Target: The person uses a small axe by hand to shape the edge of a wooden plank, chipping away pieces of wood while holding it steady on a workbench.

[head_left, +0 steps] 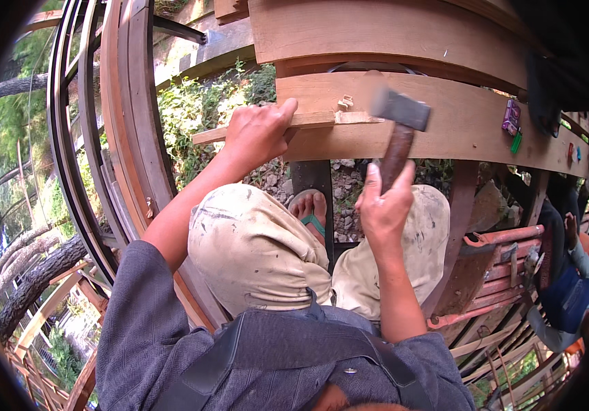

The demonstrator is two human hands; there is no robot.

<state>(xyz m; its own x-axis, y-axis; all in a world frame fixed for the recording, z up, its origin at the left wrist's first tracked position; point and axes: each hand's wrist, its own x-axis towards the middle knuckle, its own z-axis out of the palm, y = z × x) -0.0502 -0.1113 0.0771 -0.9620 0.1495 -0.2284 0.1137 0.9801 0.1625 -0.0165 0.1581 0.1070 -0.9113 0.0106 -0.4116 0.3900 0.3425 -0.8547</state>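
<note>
My left hand (259, 130) is closed around a thin wooden strip (313, 120), which lies with its far end over a wide plank (328, 147) in front of my knees. In my right hand (386, 205) is a hammer (400, 151), gripped low on its dark brown handle. Its metal head is raised just above the strip's right part, and the head's left end is smeared by motion. A notch or pale cut shows on the strip near there. Just behind the strip, a small curled wood shaving (344, 102) sits on the plank.
A purple packet (511, 118) and a green lighter (516, 142) lie on the plank's right part. More boards (376, 34) stand beyond it. Long beams (126, 103) run along my left. At right are a reddish slatted chair (510, 250) and another person (572, 288).
</note>
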